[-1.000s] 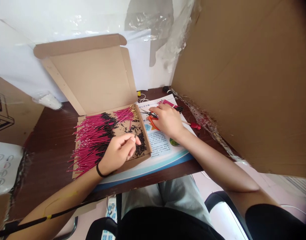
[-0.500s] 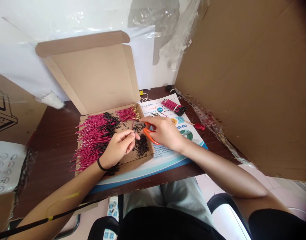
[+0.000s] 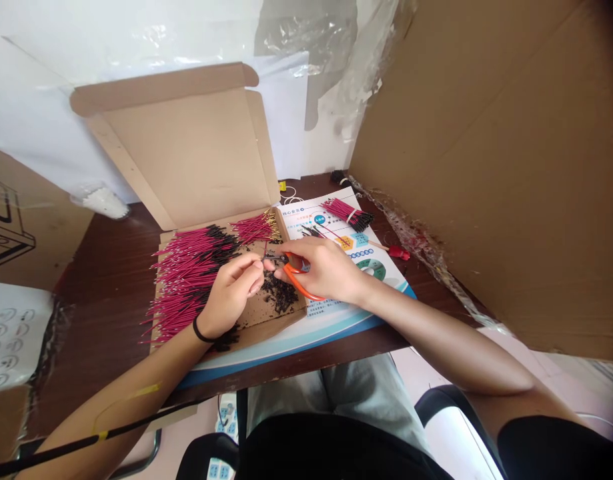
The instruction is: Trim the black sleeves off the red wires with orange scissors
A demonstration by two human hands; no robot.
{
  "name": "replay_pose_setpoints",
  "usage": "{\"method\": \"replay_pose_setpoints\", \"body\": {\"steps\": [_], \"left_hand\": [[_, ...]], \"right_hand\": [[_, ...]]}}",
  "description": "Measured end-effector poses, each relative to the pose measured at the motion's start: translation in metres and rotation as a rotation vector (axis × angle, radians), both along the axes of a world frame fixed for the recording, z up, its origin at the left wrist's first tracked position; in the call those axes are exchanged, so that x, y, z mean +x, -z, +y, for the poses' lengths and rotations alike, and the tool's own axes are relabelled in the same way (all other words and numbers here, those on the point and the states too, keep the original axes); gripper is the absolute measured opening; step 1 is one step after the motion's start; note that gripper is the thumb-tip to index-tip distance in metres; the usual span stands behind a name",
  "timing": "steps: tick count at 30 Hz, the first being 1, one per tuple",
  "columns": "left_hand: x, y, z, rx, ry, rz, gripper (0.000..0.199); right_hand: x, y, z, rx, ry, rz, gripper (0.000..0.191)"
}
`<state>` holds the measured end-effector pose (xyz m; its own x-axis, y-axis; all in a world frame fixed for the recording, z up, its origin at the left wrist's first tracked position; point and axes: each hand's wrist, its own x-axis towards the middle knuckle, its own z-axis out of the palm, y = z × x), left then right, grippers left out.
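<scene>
Towering at the right, cut off by the frame above: a cardboard panel (image 3: 486, 167), stood upright at the edge of a dark wooden desk (image 3: 106, 267). On the desk, an open cardboard box (image 3: 176, 147) with its lid raised, overlapping a printed leaflet (image 3: 381, 277), the small print too blurred to read. Inside the box, heaps of crimson wires (image 3: 191, 280) with black ends, a smaller bunch tipped in brass (image 3: 256, 228), and loose black scraps (image 3: 279, 293), their exact nature hard to make out. On the leaflet, a tied bundle of similar wires (image 3: 346, 213). Just beyond its edge, a red-handled tool (image 3: 399, 252), its shaft thin and partly indistinct.

Over the box, the left hand (image 3: 231, 290) curled, pinching a thin wire (image 3: 262, 257) between thumb and forefinger. Beside it, the right hand (image 3: 326, 270) clasped orange-handled scissors (image 3: 299, 283), the blades largely hidden by fingers; any cut on the wire impossible to tell.
</scene>
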<state>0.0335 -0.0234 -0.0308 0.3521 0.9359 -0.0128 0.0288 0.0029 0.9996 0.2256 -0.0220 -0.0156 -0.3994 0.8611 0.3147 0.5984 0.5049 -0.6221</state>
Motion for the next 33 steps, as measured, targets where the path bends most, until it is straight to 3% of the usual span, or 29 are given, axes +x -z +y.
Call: {"method": "replay_pose_setpoints", "body": {"steps": [14,24,33], "left_hand": [[0.0005,0.0039,0.0004,0.041,0.035,-0.02,0.022],[0.0016,-0.0004,0.0009,0.067,0.042,0.103,0.028],[0.0061,-0.005,-0.0018,0.138,-0.176,0.161,0.016]], "right_hand": [[0.0004,-0.0012,-0.0026,-0.036,0.019,-0.098,0.029],[-0.0009,-0.0018,-0.0042,-0.014,0.021,-0.144,0.03],[-0.0039,-0.0016,-0.0057,-0.065,0.055,-0.13,0.029]]}}
